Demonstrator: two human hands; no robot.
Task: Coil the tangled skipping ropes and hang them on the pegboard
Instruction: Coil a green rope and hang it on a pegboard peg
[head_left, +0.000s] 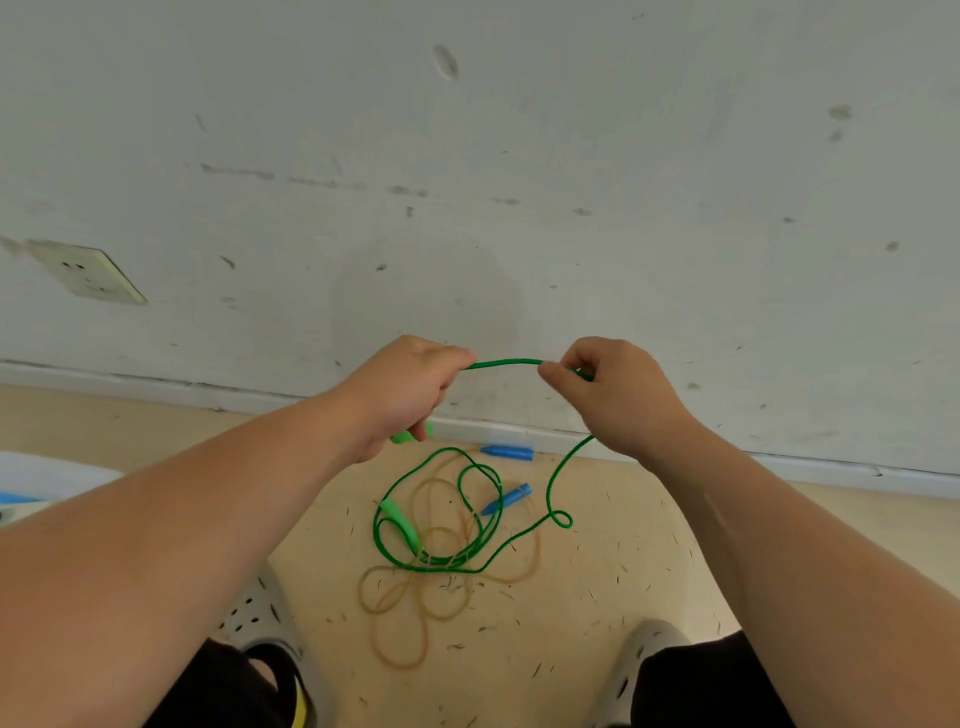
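Both hands up in front of the wall (519, 156), backs toward the viewer. Left hand (410, 384): fist curled round the green rope (504, 362), with a bright green handle (402, 435) poking out below the palm. Right hand (618, 395): thumb and forefinger pinch the same rope; the other fingers are curled in and hard to make out. A short braided span arches between the two hands.

From the right hand the cord drops to the floor (623, 571), makes one small loop, then joins a loose heap of loops. A second green handle (400, 522), smooth plastic, lies in that heap. Tangled under it is an amber rope (400, 660), thin, glossy and translucent, almost lost against the tan floor. Two blue handles (506, 451), tapered, lie near the skirting; which cord ends reach them cannot be told.

Floor is flecked with dark bits. Wall is scuffed, with a socket (85, 270) at the left. Perforated pale shoes (254, 608) are half hidden by the forearms. A white object (41, 473) is cut off at the left edge.
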